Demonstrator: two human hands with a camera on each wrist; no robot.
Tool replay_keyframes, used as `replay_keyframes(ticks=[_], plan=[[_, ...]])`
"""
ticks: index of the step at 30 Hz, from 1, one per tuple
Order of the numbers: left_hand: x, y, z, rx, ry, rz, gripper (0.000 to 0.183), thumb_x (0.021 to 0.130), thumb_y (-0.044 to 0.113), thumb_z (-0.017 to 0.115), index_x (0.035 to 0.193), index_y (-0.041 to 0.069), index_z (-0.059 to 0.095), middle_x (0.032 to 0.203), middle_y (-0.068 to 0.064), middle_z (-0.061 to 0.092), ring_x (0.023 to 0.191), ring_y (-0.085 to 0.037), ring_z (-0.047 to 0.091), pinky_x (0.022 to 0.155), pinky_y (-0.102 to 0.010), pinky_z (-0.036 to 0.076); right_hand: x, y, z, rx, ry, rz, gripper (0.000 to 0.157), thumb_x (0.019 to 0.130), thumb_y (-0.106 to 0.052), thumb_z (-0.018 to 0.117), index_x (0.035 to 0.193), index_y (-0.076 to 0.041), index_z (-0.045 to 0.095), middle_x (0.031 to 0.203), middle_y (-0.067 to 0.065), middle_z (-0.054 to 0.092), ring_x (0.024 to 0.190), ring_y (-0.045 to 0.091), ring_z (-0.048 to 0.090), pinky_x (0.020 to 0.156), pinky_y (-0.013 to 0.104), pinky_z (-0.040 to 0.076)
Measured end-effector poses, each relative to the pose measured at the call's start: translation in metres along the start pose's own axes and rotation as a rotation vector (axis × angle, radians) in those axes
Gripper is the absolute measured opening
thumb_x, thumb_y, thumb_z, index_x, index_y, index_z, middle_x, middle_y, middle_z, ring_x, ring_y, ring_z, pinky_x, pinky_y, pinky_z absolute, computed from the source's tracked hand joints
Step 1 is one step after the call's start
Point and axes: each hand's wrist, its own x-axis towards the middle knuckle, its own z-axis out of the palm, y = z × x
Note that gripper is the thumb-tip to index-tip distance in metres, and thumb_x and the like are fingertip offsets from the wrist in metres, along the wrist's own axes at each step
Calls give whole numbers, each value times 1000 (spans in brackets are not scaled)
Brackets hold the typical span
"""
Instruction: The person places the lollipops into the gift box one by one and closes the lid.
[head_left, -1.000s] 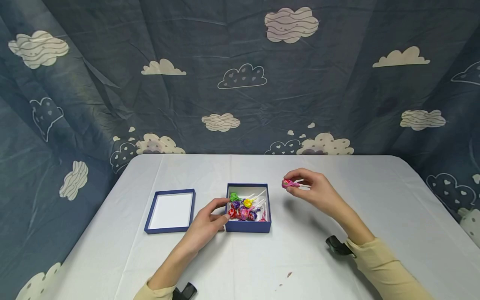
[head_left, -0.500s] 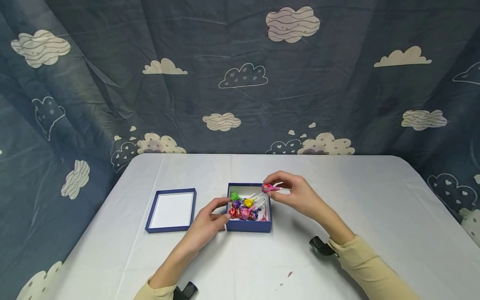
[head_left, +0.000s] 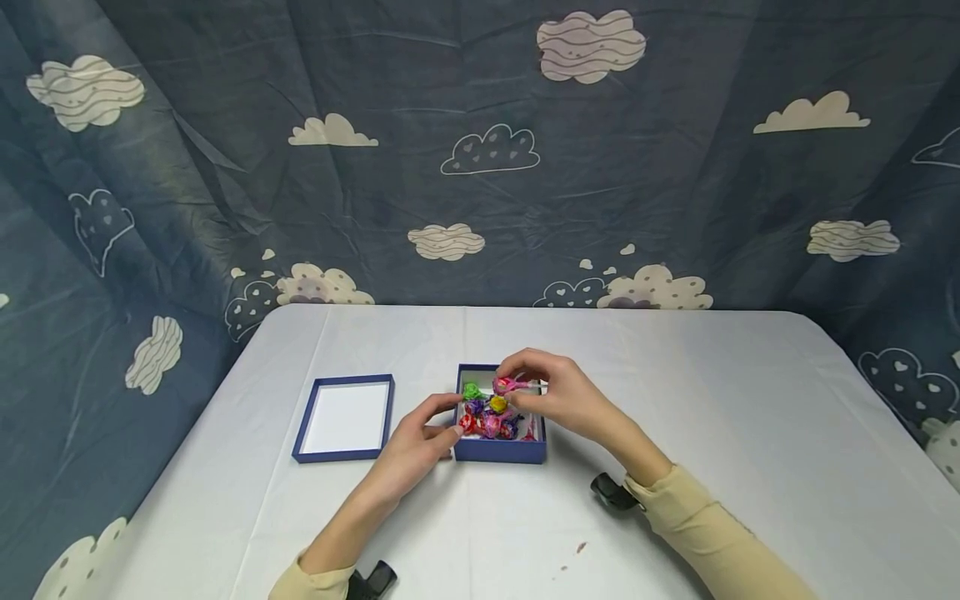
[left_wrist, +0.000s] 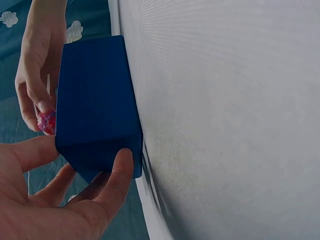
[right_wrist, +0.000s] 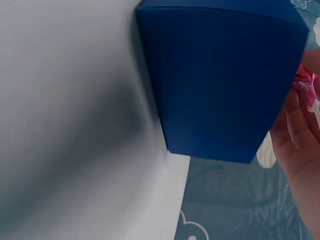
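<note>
In the head view a blue box with a pale inside stands on the table, with several wrapped lollipops in it, among them a green one, a yellow one and a red one. My right hand pinches a pink lollipop between thumb and fingertips over the back of the box, its white stick pointing right. Spread fingers of my left hand touch the box's left wall. The left wrist view shows those fingers against the wall and rim, close to the box's front corner.
A shallow blue-rimmed lid with a white inside lies on the white tablecloth, left of the box. Behind the table hangs a dark curtain with a cloud pattern. Small brownish specks mark the cloth near the front.
My right hand has moved left with the pink lollipop, from beside the box to over its back part. The left hand has stayed at the box's left wall.
</note>
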Motion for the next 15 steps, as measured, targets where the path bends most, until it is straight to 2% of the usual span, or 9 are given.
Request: replay_keyframes(ticks=[5, 11, 15], plan=[[1, 0, -1, -7, 0, 2, 44, 97, 12, 59, 140, 11, 51, 147, -18, 43, 110, -29, 62, 86, -45, 52, 7, 4, 6, -21, -19, 18, 25, 84, -4, 75, 104, -19, 71, 106, -8, 67, 97, 15, 63, 88, 40, 51], [0, -1, -1, -4, 0, 7, 44, 96, 13, 60, 140, 13, 52, 149, -17, 41, 111, -29, 62, 86, -45, 52, 17, 2, 11, -55, -98, 51, 26, 83, -2, 74, 103, -18, 70, 101, -7, 68, 94, 15, 63, 87, 47, 50], [0, 0, 0, -5, -3, 9, 44, 96, 13, 60, 139, 15, 53, 149, -15, 41, 112, -29, 62, 86, -45, 52, 22, 4, 15, -100, -150, 65, 25, 83, -2, 75, 101, -18, 70, 98, -7, 67, 92, 15, 64, 85, 45, 52]])
